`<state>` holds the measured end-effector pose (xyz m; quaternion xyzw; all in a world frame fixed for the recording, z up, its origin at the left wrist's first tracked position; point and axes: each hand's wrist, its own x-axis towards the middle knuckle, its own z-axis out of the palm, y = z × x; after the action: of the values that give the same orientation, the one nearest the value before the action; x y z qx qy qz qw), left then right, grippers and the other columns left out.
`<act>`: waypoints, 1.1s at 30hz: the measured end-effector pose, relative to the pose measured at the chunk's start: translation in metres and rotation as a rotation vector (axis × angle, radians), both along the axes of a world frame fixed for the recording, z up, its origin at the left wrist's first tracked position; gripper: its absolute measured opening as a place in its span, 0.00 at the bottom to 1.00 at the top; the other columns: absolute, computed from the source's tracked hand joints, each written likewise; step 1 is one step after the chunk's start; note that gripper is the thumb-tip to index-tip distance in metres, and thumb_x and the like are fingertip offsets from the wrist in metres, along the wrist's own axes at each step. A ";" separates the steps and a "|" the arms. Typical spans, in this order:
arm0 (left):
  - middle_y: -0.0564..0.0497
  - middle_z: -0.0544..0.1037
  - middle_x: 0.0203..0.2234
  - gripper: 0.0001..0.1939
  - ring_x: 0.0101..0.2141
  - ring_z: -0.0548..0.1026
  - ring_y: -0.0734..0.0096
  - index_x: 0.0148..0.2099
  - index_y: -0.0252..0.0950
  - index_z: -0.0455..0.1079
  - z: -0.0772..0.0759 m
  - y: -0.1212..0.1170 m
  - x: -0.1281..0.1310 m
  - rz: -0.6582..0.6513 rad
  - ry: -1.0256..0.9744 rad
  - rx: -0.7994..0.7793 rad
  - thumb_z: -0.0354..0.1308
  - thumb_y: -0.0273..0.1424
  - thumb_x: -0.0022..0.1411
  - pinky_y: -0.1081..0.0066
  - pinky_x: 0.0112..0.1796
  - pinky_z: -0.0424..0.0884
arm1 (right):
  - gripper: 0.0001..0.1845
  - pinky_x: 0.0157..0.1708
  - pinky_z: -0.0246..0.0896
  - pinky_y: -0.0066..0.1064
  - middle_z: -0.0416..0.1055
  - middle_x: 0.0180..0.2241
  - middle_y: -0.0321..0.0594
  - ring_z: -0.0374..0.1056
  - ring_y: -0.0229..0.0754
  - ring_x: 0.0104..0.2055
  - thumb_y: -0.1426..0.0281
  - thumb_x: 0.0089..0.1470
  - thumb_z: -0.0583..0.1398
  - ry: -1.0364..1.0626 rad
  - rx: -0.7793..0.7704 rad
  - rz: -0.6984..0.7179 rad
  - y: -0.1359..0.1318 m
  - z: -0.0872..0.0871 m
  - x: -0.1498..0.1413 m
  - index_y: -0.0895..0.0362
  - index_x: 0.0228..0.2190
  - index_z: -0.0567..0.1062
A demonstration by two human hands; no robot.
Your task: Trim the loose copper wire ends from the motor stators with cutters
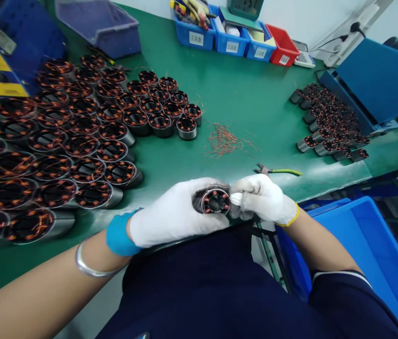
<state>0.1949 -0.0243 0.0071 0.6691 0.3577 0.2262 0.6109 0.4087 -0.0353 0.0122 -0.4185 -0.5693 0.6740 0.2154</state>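
Observation:
My left hand (181,209), in a white glove with a blue cuff, is wrapped around a motor stator (205,203) near the table's front edge. The stator's round opening faces up, showing a metal rim and copper windings inside. My right hand (260,197), in a white glove with a yellow-edged cuff, is closed in a pinch at the stator's right side. Whatever is between its fingertips is too small to make out. Just beyond my right hand lie side cutters (283,171) with yellow-green handles. A heap of cut copper wire (224,140) lies farther back.
Many stators (86,143) with loose wire ends crowd the left side of the green table (251,103). More stand at the right by a blue metal box (378,84). Blue tool bins (195,38) and a red bin (282,44) line the back. Below right is a blue crate (354,245).

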 end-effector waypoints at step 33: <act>0.48 0.77 0.20 0.23 0.15 0.72 0.66 0.33 0.36 0.67 -0.013 -0.001 0.002 0.120 -0.298 -0.820 0.55 0.53 0.57 0.67 0.17 0.70 | 0.12 0.47 0.64 0.39 0.74 0.45 0.47 0.69 0.44 0.45 0.69 0.62 0.55 -0.715 1.735 0.203 0.006 0.000 0.020 0.56 0.45 0.74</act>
<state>0.1964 -0.0255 -0.0060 0.3094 0.3642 0.1946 0.8566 0.4282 -0.0293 0.0117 -0.2424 -0.9383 -0.1379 0.2045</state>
